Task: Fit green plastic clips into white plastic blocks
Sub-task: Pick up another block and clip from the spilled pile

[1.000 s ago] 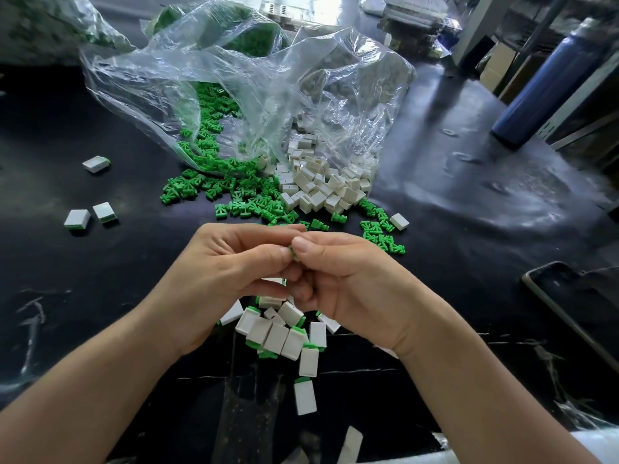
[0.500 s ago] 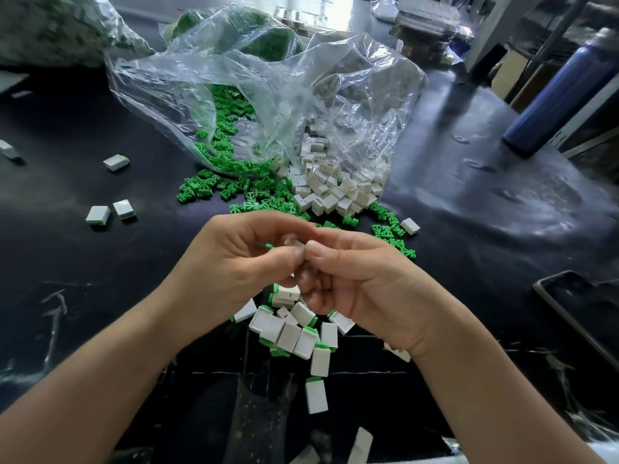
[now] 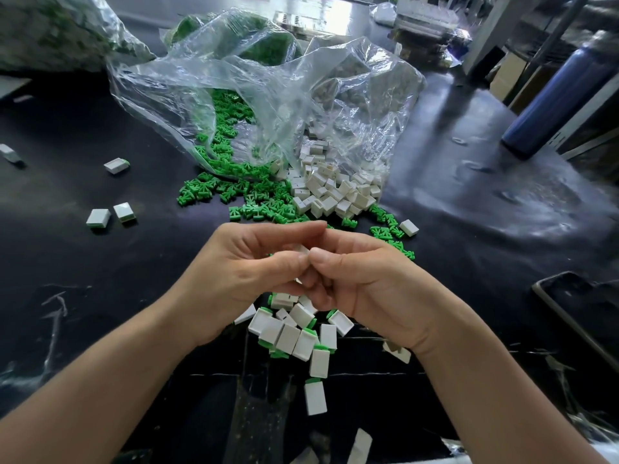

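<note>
Pinching a white block btwn them, L hand & R hand hover above fitted-blocks pile.

Both hands together at centre of view, knuckles up. Left forearm bare, runs in from 8 o'clock; right forearm bare, from 4 o'clock. Wrists angled inward, toward each other. Left hand: forefinger hooked over top toward 3 o'clock, thumb below it, white block pinched between, mostly hidden. Right hand: thumb tip butted against left thumb tip at block's edge, remaining fingers curled under toward 9 o'clock. Fingertips of both hands bunched tight, touching.
</note>
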The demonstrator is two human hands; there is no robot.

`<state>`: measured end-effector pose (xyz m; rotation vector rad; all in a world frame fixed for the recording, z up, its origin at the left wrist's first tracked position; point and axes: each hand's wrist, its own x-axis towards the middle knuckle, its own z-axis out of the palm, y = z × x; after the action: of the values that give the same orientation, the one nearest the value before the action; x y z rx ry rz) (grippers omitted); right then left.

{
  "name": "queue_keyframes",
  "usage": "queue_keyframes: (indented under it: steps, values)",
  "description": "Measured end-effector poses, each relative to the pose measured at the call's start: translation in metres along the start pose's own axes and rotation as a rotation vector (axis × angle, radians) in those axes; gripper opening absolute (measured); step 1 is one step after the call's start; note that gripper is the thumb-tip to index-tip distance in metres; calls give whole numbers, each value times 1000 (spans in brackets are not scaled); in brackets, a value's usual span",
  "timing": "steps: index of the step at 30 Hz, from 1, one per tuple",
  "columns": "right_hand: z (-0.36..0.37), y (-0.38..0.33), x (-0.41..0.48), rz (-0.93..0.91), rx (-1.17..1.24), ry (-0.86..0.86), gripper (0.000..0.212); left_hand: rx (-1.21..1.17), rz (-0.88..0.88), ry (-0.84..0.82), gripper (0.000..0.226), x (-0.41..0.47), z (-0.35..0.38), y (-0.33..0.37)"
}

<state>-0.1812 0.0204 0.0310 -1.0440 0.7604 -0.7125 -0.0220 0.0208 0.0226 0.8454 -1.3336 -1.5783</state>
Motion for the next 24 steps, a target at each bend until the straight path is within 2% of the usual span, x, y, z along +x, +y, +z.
queue_keyframes:
  steps: [8, 12, 16, 21, 24]
  values:
    - [1, 0, 0, -17, -25, -60, 17, 287, 151, -19, 35, 0, -9, 1]
    - [0, 1, 1, -6, -54, -51, 19, 142, 79, -5, 35, 0, -5, 0]
    - [3, 5, 2, -25, -217, 18, 21, 40, 24, -32, 26, 0, -3, 1]
    - [10, 8, 2, -58, -299, 141, 21, -25, 8, 73, 37, 1, 2, -7]
    - [12, 9, 3, -84, -325, 184, 19, -44, 42, 113, 31, 0, 7, -8]
